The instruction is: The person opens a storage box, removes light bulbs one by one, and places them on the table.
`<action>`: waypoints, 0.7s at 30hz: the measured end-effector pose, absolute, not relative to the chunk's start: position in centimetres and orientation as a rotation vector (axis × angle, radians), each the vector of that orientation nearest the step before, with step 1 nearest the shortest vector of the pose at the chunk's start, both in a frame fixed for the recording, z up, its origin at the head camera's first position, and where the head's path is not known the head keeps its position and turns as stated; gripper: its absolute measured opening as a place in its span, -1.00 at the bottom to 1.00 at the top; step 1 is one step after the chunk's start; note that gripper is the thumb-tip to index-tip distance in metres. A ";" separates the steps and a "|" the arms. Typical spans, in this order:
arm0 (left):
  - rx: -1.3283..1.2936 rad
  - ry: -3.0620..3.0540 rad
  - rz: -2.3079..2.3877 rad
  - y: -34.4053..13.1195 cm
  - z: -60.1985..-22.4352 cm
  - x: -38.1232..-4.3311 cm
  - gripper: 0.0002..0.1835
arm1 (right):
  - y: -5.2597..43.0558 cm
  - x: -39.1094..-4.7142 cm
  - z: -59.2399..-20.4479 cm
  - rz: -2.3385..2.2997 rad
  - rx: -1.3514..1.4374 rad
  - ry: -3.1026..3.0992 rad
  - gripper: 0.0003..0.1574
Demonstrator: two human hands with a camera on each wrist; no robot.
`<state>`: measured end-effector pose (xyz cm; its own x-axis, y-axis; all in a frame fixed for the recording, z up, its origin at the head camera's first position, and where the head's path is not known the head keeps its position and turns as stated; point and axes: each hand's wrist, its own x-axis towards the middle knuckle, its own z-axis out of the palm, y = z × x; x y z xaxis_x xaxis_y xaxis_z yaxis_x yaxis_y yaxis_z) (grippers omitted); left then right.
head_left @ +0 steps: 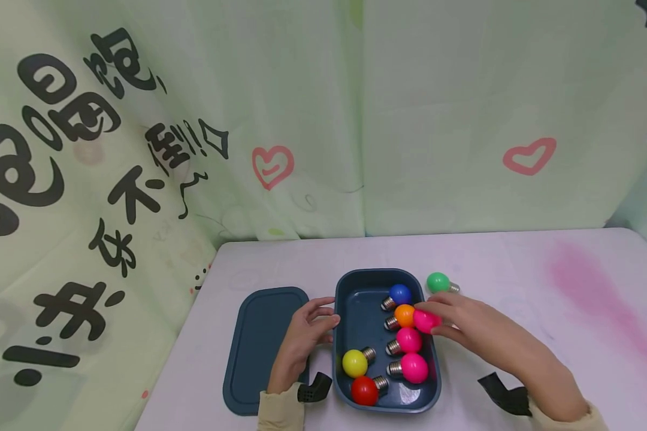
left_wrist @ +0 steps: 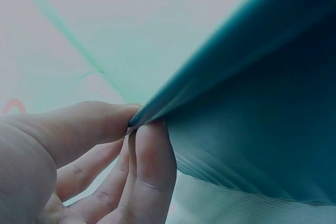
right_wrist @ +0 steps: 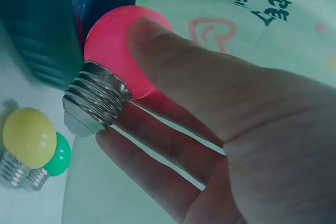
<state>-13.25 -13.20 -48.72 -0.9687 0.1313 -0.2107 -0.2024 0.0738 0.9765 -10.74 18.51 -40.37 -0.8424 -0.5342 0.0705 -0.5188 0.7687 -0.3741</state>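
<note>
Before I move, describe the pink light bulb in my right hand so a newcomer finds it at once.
On the table stands a dark blue box. At its right rim, the right hand holds a pink light bulb with a silvery screw base. Other pink bulbs lie inside the box; only this one is held.

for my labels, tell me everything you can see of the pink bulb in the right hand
The pink bulb has a smooth round globe and a silvery, metal-looking threaded base. The right hand holds it by the globe, base pointing lower left in the right wrist view. In the head view it appears at the right rim of the blue box; contact is unclear.
</note>
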 end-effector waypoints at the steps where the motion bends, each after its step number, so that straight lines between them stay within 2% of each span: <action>1: -0.073 2.107 1.984 -13.2 -48.7 -13.3 -0.48 | 18.7 -10.7 -40.4 -0.602 -0.864 2.925 -0.50; 21: -0.088 2.125 1.981 -13.1 -48.5 -13.1 -0.49 | 20.8 -10.9 -41.5 -0.599 -0.746 2.949 -0.48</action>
